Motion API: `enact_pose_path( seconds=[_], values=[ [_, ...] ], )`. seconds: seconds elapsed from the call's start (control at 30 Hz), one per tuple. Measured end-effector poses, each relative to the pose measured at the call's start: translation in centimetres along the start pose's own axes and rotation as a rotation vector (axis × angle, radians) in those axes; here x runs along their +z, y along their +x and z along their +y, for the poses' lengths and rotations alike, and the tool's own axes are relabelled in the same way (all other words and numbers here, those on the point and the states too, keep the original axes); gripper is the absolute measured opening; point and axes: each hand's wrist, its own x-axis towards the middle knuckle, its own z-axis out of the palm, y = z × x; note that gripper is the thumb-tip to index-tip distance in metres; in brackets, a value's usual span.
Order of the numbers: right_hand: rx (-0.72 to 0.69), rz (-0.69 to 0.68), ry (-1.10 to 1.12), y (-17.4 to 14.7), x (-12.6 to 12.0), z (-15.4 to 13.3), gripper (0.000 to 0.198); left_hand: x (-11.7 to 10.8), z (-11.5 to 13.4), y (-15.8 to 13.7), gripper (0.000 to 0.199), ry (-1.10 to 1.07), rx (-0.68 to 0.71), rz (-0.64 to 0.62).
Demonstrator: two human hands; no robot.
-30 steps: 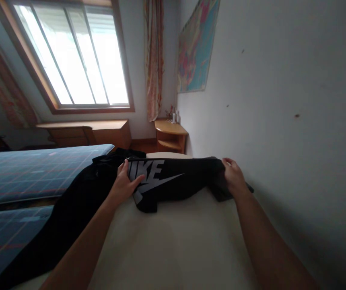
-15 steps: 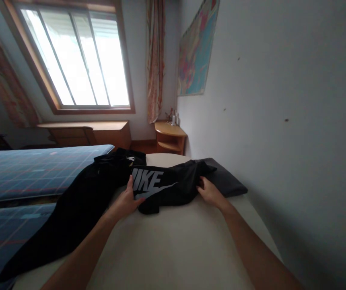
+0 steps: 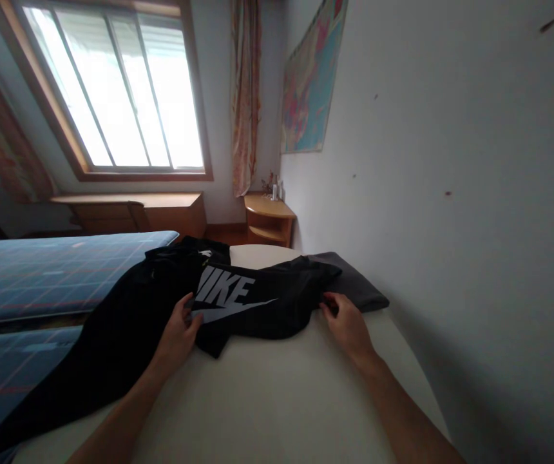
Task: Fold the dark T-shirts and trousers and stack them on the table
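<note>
Ones, Twos, a Three and a Four

Two hands, one left hand (image 3: 175, 334) and one right hand (image 3: 350, 327); apparently three dark cloths, one black garment (image 3: 117, 328) at left, one printed black cloth (image 3: 281, 312) between and one grey cloth (image 3: 360, 285) at right; one pale surface (image 3: 277, 399); two checked mattresses, one far mattress (image 3: 64, 274) and one near mattress (image 3: 30, 370); two curtains, one left curtain (image 3: 1, 138) and one right curtain (image 3: 245, 96); one far window (image 3: 120, 93); one map (image 3: 310, 90); four marks (image 3: 448, 193) on the right wall (image 3: 489, 122).

Garment (image 3: 272, 309) on tbl (image 3: 277, 399), cloth (image 3: 366, 290) behind R, 2nd garment (image 3: 117, 322) L, mattresses (image 3: 64, 277) far L
</note>
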Motion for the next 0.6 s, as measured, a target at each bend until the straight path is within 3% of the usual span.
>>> enact_pose_path(
  seconds=[0.2, 0.4, 0.6],
  values=[
    [-0.008, -0.025, -0.182, 0.0, 1.5, -0.4, 0.043, 0.2, -0.7, -0.2, 0.072, -0.054, -0.032, -0.053],
    [-0.003, 0.021, -0.001, 0.1, 1.6, -1.1, 0.037, -0.1, 0.1, -0.2, 0.071, 0.028, 0.037, -0.064],
    [0.096, 0.322, 0.324, 0.6, -1.9, -1.7, 0.028, -1.7, 2.3, 0.0, 0.063, 0.059, 0.088, 0.097]
  ],
)
